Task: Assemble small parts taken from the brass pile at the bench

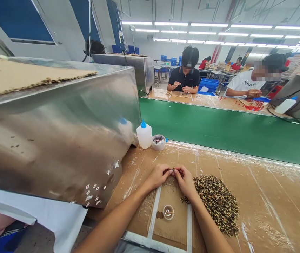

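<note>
My left hand [156, 176] and my right hand [185, 181] meet above the cardboard-covered bench, their fingertips pinching a tiny dark item [173, 170] that is too small to identify. Right of my right hand lies a heap of small speckled brown-and-cream pieces [217, 205]. Below my hands, a small round glass dish [168, 212] sits on a brown cardboard mat [169, 196] inside a white strip frame [155, 214].
A large stainless steel box [60, 123] with a cardboard sheet on top stands to my left. A white glue bottle [144, 135] and round tub [158, 142] stand beyond my hands. A green conveyor belt [205, 126] separates my bench from two seated co-workers [184, 70].
</note>
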### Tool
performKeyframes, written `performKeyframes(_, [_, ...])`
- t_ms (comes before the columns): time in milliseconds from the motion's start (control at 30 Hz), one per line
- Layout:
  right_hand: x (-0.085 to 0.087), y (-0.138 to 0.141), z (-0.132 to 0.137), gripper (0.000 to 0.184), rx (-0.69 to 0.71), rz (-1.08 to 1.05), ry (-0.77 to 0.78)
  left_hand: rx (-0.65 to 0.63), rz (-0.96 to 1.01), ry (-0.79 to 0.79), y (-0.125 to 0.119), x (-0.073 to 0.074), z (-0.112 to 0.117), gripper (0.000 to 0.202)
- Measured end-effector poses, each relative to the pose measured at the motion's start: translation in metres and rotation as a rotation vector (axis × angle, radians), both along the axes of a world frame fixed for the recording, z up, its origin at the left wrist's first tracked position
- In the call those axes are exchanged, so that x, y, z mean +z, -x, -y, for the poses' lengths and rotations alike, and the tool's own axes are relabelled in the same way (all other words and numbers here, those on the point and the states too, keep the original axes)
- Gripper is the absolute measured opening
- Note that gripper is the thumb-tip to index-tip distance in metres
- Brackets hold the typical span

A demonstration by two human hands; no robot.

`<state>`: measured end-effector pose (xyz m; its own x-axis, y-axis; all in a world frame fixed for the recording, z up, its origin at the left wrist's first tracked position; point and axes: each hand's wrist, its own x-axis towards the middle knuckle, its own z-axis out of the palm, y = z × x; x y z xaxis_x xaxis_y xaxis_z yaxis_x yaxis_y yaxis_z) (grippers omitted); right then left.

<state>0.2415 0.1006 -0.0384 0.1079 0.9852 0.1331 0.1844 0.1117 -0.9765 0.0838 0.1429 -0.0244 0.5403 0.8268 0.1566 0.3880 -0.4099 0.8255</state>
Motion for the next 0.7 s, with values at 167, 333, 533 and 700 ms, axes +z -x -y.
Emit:
performKeyframes(167, [-0.0022,-0.0006,-0.0005,0.042,0.023,0.014,0.034,0.018,-0.017,-0.023,-0.0004,0.0,-0.0005,0.022])
performKeyframes(333, [-0.0026,-0.0007,-0.0006,0.032,0.007,0.028,0.024,0.004,-0.006,-0.029,-0.0008,0.0002,-0.0019,0.023])
performKeyframes(533, [-0.0024,-0.002,-0.002,0.021,0.03,0.031,0.05,0.0,-0.003,-0.037,-0.0009,-0.0001,-0.005,0.025])
performKeyframes(700, [-0.0016,-0.0014,-0.003,0.018,0.018,0.031,0.072,-0.009,0.017,-0.039,-0.0016,0.0016,-0.0057,0.024])
